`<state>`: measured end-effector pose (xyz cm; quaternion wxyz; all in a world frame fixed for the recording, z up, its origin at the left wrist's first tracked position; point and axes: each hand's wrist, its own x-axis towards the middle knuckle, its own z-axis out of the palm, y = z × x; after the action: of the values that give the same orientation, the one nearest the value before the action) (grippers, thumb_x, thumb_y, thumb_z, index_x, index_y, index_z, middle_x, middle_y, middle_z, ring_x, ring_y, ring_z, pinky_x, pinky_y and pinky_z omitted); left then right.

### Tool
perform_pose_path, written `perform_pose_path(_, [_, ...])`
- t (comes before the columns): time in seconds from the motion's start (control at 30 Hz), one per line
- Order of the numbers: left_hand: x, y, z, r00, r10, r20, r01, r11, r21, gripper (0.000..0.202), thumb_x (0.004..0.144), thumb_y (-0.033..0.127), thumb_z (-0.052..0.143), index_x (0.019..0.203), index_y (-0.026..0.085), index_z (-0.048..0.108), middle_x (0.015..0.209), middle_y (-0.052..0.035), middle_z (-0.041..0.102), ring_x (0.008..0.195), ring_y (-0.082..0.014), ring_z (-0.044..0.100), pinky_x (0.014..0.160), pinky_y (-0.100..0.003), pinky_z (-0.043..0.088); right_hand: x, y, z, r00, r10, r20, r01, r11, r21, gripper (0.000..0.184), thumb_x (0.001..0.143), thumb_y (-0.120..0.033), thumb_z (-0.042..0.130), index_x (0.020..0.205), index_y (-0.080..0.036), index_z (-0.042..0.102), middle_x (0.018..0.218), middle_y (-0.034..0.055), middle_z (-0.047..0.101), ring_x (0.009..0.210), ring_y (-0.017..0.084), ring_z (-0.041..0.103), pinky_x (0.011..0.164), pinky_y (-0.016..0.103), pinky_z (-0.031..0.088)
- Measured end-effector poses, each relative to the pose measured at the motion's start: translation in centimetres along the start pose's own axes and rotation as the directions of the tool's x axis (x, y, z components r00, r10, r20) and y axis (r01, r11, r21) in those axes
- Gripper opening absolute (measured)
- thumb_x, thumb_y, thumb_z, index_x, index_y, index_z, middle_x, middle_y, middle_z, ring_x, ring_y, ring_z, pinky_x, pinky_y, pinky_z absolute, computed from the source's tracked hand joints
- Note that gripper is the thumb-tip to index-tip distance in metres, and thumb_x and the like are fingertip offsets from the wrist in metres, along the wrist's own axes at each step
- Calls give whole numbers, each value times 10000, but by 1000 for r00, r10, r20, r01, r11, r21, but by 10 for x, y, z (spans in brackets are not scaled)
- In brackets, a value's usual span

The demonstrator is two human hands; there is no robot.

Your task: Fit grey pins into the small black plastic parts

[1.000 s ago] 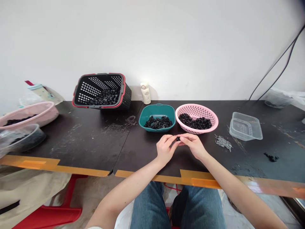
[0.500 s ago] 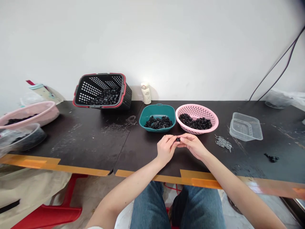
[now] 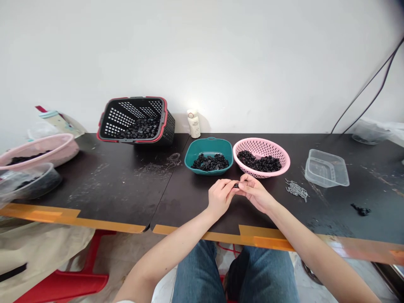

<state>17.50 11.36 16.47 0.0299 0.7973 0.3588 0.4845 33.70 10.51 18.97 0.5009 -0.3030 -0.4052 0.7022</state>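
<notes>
A small black part [image 3: 236,185] is pinched between the fingertips of both hands, above the dark table; fingers cover most of it. My left hand [image 3: 219,195] is closed on it from the left. From the right, my right hand [image 3: 255,194] grips it between thumb and fingers. Just beyond the hands stand a teal tray [image 3: 208,145] with small black ring-like pieces [image 3: 210,162] and a pink colander [image 3: 284,158] with more black pieces [image 3: 261,162]. Farther right lies a heap of small grey pins [image 3: 296,190].
A clear plastic box [image 3: 328,179] and a little black pile [image 3: 360,209] are at the right. A white bottle [image 3: 193,124] and a tilted dark basket [image 3: 168,130] stand by the wall. Tubs, one pink [image 3: 59,150], sit far left. Orange tape [image 3: 110,225] lines the front edge.
The right hand's fingers have shifted slightly around the small black part. The left hand stays almost still, and both hands keep hold.
</notes>
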Motion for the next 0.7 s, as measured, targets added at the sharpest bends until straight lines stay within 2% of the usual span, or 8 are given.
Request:
perform_pose_path(0.17, [-1,-1,0,1000,27,11,-27,1000,-1,232,904,276,507,1062,182,649,923,-64,662,816,-162,587,742,-291,493,0,4,3,1000,-10,-12,10,997,73,381,682,-254,776,669,-216,398,651,-65,504,689,101,556,804,310,505])
perform_pose_path(0.3, [-1,-2,1,999,27,26,-27,1000,16,254,917,314,484,1042,178,658,904,-66,668,797,-159,584,726,-289,490,0,7,4,999,-33,-28,36,993,109,442,689,-212,773,638,-211,334,609,-74,425,630,78,481,752,252,496])
perform_pose_path(0.47, [0,-3,2,998,17,54,-18,1000,10,261,917,317,486,1065,184,654,895,-63,661,801,-160,582,731,-293,491,-1,7,5,998,-31,-52,38,990,139,454,684,-197,777,637,-209,326,612,-73,447,635,78,492,750,248,484])
perform_pose_path(0.7, [3,-7,4,1000,-7,13,9,988,-154,254,873,311,569,1098,217,641,921,-44,640,851,-147,592,762,-283,505,4,13,-1,999,20,-32,-13,974,224,408,669,-185,787,660,-206,380,638,-77,498,633,71,530,774,264,490])
